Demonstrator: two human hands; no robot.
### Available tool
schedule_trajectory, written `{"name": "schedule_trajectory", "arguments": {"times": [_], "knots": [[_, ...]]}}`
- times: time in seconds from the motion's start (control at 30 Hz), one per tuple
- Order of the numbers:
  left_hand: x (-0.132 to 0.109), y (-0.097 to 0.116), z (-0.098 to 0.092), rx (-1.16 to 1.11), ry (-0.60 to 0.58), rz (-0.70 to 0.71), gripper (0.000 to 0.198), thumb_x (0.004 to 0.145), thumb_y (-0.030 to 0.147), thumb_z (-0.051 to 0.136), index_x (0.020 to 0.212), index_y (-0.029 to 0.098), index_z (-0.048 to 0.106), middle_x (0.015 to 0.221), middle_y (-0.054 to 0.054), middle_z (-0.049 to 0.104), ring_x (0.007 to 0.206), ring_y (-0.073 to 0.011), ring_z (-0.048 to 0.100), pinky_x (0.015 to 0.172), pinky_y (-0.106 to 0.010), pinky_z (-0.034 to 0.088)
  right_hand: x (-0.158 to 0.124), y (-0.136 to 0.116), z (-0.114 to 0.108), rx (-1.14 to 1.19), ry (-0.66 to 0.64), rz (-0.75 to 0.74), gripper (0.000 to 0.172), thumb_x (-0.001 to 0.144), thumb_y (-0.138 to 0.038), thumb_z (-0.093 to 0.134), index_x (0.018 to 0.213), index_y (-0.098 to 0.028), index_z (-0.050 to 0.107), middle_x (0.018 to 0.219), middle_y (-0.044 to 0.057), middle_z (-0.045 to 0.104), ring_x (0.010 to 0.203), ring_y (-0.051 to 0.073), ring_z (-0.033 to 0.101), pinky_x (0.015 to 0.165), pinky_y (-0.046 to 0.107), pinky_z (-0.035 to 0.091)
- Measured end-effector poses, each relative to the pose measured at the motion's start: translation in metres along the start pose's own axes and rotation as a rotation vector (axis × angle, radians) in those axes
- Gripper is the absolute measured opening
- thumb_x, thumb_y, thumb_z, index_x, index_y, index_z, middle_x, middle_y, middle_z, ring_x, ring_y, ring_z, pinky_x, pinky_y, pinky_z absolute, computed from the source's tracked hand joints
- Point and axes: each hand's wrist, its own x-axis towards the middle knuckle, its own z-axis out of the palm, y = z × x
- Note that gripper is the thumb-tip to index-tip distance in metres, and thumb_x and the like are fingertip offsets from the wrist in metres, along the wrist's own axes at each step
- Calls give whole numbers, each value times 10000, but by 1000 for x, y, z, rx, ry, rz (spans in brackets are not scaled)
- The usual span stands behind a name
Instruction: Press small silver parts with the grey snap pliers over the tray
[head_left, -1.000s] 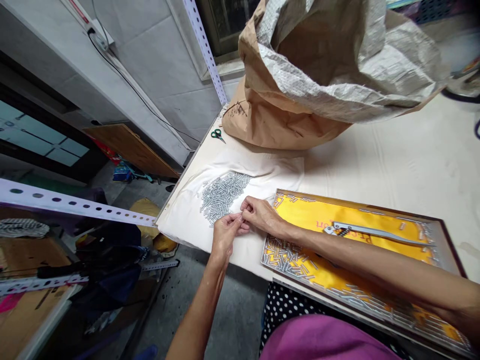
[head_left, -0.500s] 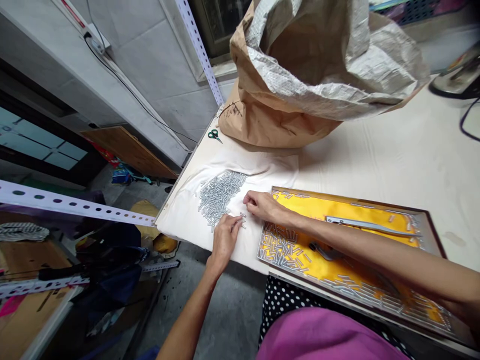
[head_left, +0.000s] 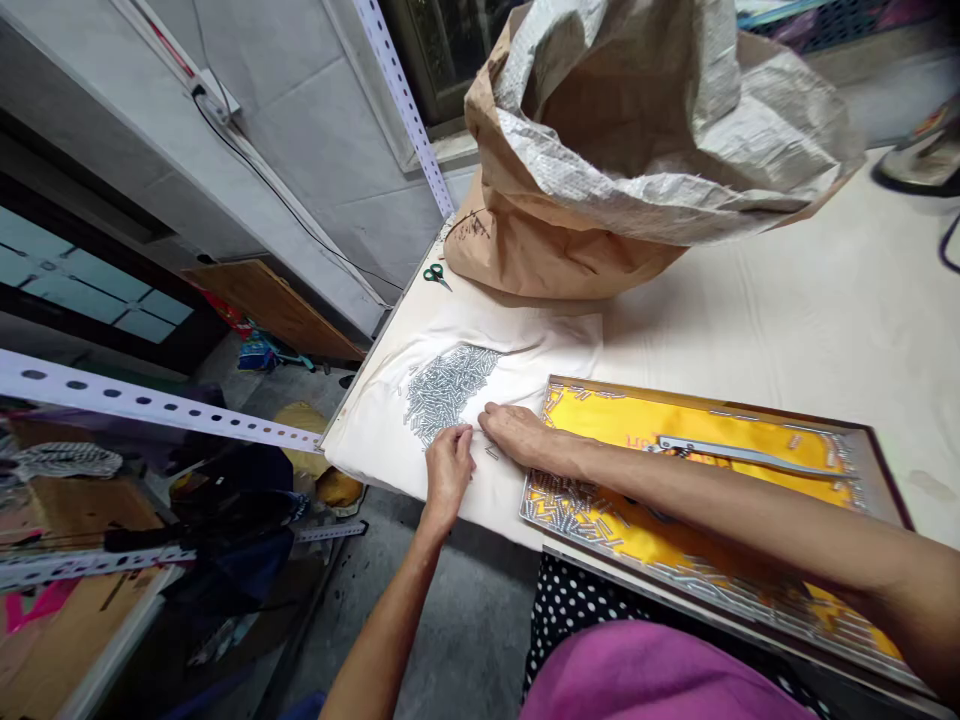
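Observation:
A heap of small silver pieces that look like coil springs point(head_left: 450, 388) lies on a white cloth point(head_left: 551, 335) at the table's left corner. At the heap's lower edge is my left hand point(head_left: 448, 468), thumb and fingers pinched together. My right hand point(head_left: 516, 432) is just right of it, fingers curled and tips close to the left fingertips. Whatever either pinch holds is too small to make out. A few loose pieces point(head_left: 491, 453) lie on the cloth between the hands. Under my right forearm sits a shallow tray point(head_left: 874, 470) with a yellow bottom, holding many similar pieces.
Behind the cloth stands a large open brown paper sack point(head_left: 570, 250) with a white woven lining. Green-handled scissors point(head_left: 435, 276) lie by the table's left edge. A long metal tool point(head_left: 750, 455) rests in the tray. A perforated white post point(head_left: 405, 105) rises at the back corner.
My right hand has moved left and slightly down, closer to my left hand. My left hand stays at the heap's edge with its fingers still pinched. The view has shifted slightly.

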Motion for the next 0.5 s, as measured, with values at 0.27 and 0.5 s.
{"name": "schedule_trajectory", "arguments": {"times": [0.27, 0.5], "knots": [[-1, -3, 7, -277, -67, -175, 316, 892, 354, 504, 991, 114, 686, 530, 32, 565, 371, -115, 485, 417, -235, 388, -2, 7, -7, -20, 47, -32, 261, 945, -189, 427, 1046, -132, 661, 1108, 129, 632, 904, 193, 615, 715, 280, 413], [-2, 2, 1, -139, 8, -103, 278, 893, 241, 501, 1051, 110, 690, 519, 30, 570, 385, -110, 487, 485, -243, 430, -9, 7, -4, -11, 33, -80, 238, 943, -189, 447, 1044, -144, 658, 1065, 120, 650, 960, 199, 593, 740, 265, 398]]}}
